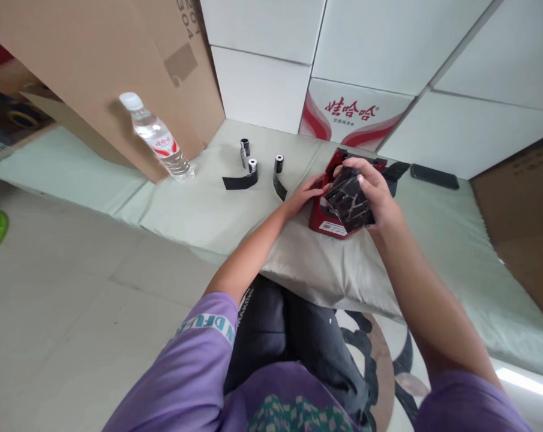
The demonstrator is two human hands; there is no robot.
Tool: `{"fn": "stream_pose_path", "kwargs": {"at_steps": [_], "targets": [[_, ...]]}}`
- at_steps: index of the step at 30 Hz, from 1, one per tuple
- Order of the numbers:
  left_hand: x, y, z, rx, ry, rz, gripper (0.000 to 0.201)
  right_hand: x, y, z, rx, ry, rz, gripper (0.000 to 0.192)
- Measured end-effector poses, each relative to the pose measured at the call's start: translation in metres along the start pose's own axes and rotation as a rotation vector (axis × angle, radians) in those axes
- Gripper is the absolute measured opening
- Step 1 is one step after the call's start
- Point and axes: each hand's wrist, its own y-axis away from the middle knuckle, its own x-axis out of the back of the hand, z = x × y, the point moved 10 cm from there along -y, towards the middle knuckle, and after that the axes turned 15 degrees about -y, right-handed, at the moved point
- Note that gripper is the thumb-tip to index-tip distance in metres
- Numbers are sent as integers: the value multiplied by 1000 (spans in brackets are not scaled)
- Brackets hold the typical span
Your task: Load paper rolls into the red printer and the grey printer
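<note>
A red machine with a white label on its front stands on the pale covered bench, its top raised at the back. My left hand grips its left side, with the fingertips partly out of sight behind the edge. My right hand is closed on a black, shiny film-like piece crossed by pale lines, held over the machine and covering much of it. A black strip sticks out to the right, beyond the right hand. Whether it joins the held piece I cannot tell.
Small rolls with black strips, one partly unrolled and another, stand left of the machine. A water bottle is farther left by a cardboard box. A dark phone lies at right. White boxes line the back.
</note>
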Motion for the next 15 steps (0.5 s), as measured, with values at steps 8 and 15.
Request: {"fn": "stream_pose_path", "kwargs": {"at_steps": [8, 15], "targets": [[-4, 0, -4, 42, 131, -69, 81, 12, 2, 9, -54, 52, -60, 66], [-3, 0, -3, 15, 140, -63, 72, 44, -21, 17, 4, 775, -75, 43]]}}
